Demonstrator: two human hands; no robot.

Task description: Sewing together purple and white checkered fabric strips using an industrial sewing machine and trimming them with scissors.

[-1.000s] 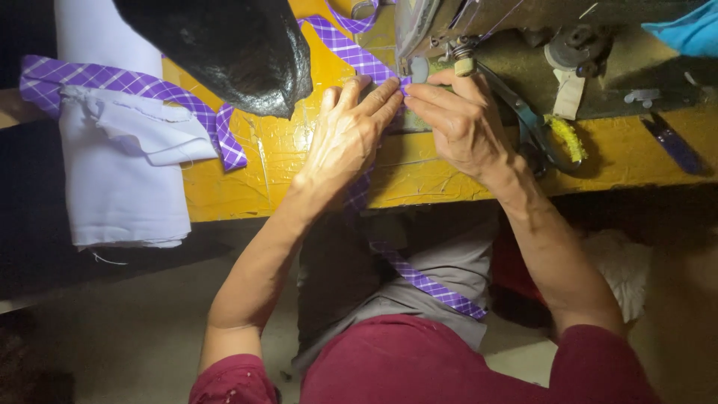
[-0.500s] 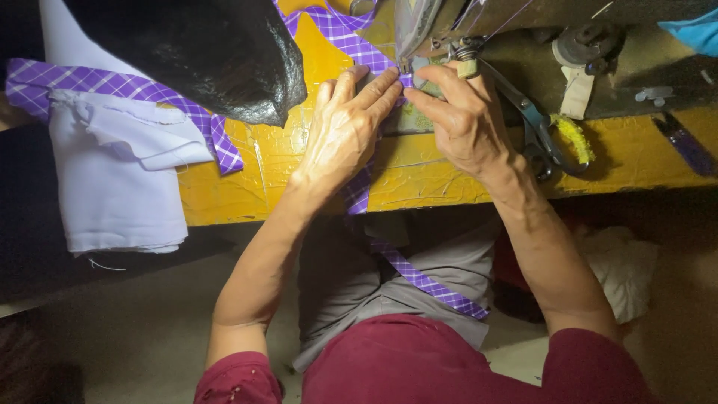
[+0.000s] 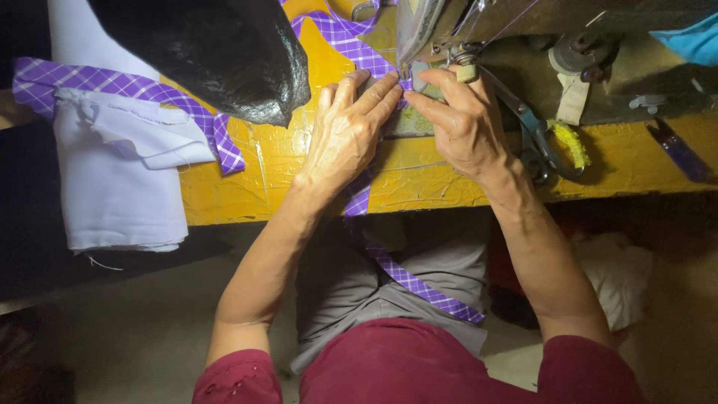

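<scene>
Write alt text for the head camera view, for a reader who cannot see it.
Seen from above, a person's left hand and right hand press a purple checked fabric strip flat at the needle of a metal sewing machine on a worn yellow wooden table. The strip trails down over the lap. Folded lilac cloth and a shiny black plastic bag lie left; scissors right.

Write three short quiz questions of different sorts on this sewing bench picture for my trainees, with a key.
1. True or false: both hands rest on the purple checked strip at the sewing machine.
2. Which lies on the yellow table beside the right hand? A scissors, B hammer, C cup.
3. Fill in: left of the left hand sits a shiny ____ bag.

Key: 1 true. 2 A, the scissors. 3 black; the black bag is beside folded white cloth.
</scene>
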